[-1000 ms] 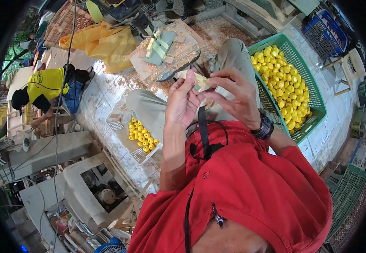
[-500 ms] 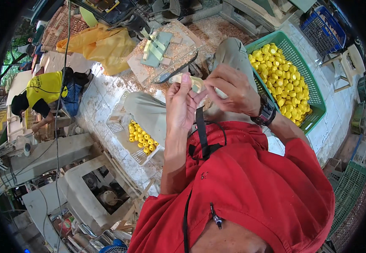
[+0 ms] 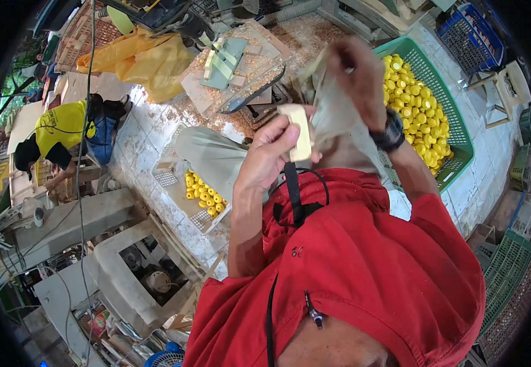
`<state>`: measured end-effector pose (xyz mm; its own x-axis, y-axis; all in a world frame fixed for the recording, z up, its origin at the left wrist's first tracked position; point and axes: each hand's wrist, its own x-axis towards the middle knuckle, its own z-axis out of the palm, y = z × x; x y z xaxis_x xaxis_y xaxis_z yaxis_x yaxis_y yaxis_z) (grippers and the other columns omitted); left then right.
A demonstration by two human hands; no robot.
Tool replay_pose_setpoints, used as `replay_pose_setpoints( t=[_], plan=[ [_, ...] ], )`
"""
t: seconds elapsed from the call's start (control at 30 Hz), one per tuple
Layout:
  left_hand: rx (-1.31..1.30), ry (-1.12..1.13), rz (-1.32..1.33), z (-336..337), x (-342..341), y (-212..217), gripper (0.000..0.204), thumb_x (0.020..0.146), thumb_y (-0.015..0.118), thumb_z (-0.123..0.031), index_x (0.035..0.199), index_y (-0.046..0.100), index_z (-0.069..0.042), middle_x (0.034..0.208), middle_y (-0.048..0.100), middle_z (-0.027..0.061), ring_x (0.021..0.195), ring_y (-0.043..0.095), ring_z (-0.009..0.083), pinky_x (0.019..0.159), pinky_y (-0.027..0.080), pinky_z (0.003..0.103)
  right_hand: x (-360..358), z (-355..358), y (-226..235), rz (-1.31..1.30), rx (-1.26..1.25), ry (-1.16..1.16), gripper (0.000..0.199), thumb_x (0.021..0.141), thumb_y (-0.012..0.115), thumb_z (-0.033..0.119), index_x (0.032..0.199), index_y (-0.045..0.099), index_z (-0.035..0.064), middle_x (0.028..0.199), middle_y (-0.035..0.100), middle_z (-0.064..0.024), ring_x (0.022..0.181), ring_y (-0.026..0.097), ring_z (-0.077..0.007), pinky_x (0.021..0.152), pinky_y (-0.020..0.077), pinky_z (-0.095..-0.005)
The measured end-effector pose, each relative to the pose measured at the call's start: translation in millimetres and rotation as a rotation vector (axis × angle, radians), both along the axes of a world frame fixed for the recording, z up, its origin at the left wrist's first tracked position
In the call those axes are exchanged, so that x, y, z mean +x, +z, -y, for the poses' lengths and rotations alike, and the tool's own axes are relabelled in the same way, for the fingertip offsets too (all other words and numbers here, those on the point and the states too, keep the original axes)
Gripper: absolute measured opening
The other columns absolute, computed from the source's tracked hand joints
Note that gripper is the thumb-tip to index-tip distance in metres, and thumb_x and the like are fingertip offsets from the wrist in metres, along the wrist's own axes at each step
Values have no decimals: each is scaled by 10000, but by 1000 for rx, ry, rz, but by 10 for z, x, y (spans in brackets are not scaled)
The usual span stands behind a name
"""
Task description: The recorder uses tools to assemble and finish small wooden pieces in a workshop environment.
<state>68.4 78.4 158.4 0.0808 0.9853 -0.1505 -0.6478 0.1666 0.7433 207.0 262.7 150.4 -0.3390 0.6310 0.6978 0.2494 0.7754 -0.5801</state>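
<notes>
My left hand (image 3: pixel 271 150) is closed on a pale cream-yellow block (image 3: pixel 301 131), thumb on its upper face. The block looks like a short wooden bar and stands tilted over my lap. My right hand (image 3: pixel 360 85) is raised over my right knee, left of the green crate (image 3: pixel 466 162). Motion blurs its fingers, so I cannot make out whether they hold anything. Many small round yellow pieces (image 3: pixel 421 116) fill that crate. Ahead of my lap, a dusty machine table (image 3: pixel 259 46) carries a grey-green plate (image 3: pixel 232 58) with pale yellow strips on it.
By my left leg, a white basket (image 3: pixel 201 223) holds more yellow pieces (image 3: pixel 207 196). A yellow-orange sheet (image 3: pixel 143 64) lies beyond it. Far left, a person in a yellow shirt (image 3: pixel 63 125) bends over. A blue crate (image 3: pixel 470 40) stands far right; a cable (image 3: pixel 82 202) hangs at left.
My right hand has come away from my left and moved up and right. My left hand has turned and come slightly right, showing the block's long face.
</notes>
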Motion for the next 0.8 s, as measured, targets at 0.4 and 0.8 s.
replay_pose_setpoints(
  t=[0.4,0.8],
  plan=[
    [129,208,-282,71,95,-6,510,929,583,-77,1399,390,-31,1038,616,77,947,640,184,866,503,316,301,469,83,128,-137,69,339,753,656,22,1090,674,56,1189,627,-160,1055,620,-319,869,495,-340],
    [132,202,-475,216,126,233,502,943,560,-67,1413,388,-23,1055,606,66,834,610,121,737,493,254,141,1029,364,15,-139,443,360,761,692,-33,1101,668,81,921,606,-77,780,623,-219,662,505,-302]
  ],
)
